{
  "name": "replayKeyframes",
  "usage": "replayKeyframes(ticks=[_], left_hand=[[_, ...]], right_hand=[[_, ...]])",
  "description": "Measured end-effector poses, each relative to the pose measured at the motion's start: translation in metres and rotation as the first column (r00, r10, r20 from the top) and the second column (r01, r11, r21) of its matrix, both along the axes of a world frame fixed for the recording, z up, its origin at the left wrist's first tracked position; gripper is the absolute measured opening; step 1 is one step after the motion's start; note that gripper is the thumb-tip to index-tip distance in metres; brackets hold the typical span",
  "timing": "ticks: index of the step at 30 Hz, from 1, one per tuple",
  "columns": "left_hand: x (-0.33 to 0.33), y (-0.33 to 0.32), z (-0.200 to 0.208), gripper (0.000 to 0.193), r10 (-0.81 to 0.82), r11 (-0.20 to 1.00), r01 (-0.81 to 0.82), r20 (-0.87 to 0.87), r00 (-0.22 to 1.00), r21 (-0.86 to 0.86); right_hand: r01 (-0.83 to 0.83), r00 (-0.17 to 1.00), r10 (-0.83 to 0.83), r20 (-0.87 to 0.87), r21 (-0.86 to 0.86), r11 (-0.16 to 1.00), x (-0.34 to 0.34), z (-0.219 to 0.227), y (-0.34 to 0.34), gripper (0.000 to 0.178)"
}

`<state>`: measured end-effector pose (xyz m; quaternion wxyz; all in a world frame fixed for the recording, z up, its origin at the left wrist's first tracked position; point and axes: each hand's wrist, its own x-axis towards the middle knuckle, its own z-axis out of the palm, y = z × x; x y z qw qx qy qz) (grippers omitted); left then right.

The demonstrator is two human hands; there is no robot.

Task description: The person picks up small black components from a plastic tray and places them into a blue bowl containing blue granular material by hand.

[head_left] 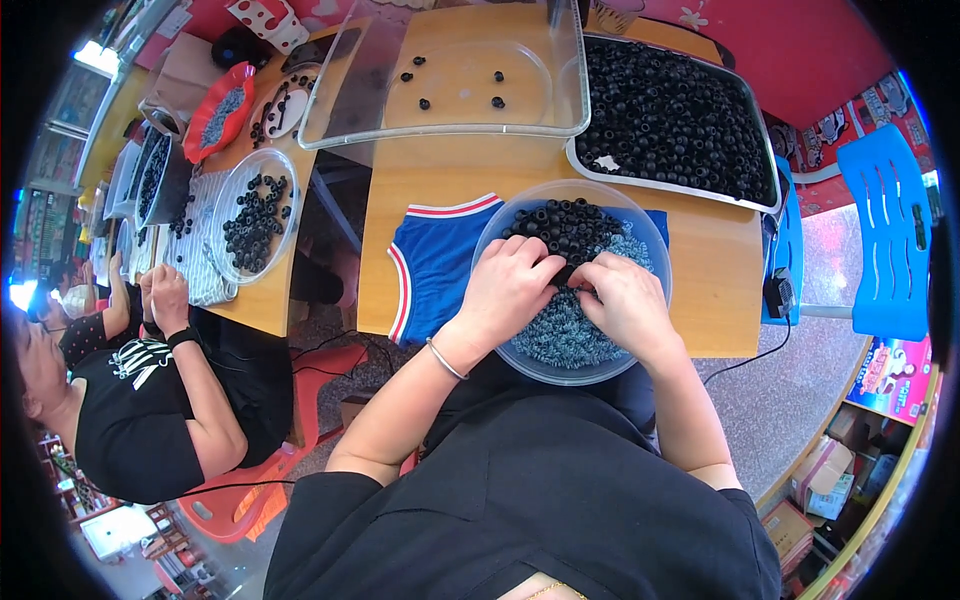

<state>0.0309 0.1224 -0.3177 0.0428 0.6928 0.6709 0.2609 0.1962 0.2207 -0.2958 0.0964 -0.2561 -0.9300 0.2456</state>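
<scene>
A round clear plastic bowl sits in front of me at the table's near edge. Small black ring-like pieces are heaped at its far side, and many small translucent bluish pieces fill its near and right parts. Over the bowl, my left hand is closed in a pinch, a bangle on its wrist. My right hand pinches close beside it, the fingertips of both almost meeting. Something dark shows between them; whatever they hold is too small and covered to name.
A blue jersey lies under the bowl's left side. Beyond stand a clear bin with a few black pieces and a tray heaped with them. A co-worker sits at the left table beside another bowl. A blue chair stands right.
</scene>
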Motion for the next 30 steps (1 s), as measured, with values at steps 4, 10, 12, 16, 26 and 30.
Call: replayKeyframes(ticks=[4, 10, 12, 16, 26, 30], left_hand=[[0.002, 0.005, -0.006, 0.025, -0.046, 0.999, 0.046, -0.005, 0.999, -0.009], [-0.001, 0.005, -0.003, 0.025, -0.044, 0.998, 0.047, 0.088, 0.995, -0.036], [-0.002, 0.000, 0.003, 0.024, -0.040, 0.999, 0.045, 0.168, 0.985, -0.024], [-0.002, -0.012, 0.012, 0.017, 0.179, 0.956, 0.153, 0.911, 0.372, -0.250], [0.006, -0.016, 0.007, 0.029, 0.214, 0.949, 0.259, 0.970, -0.117, -0.178], [0.017, -0.012, 0.006, 0.028, 0.085, 0.981, 0.175, 0.996, 0.004, -0.084]], right_hand=[[-0.002, 0.999, 0.001, 0.036, 0.009, 1.000, -0.001, 0.001, -0.001, 0.013], [0.017, 0.998, -0.014, 0.062, -0.036, 0.999, 0.002, 0.008, 0.002, 0.016], [0.081, 0.989, -0.103, -0.103, -0.199, 0.977, 0.006, 0.009, 0.002, 0.013], [0.047, 0.985, -0.089, -0.146, -0.273, 0.961, 0.014, 0.005, 0.008, 0.010], [0.076, 0.936, -0.218, -0.275, -0.448, 0.891, 0.019, 0.016, 0.002, 0.009], [-0.033, 0.856, -0.203, -0.476, -0.442, 0.896, 0.018, 0.022, 0.000, 0.013]])
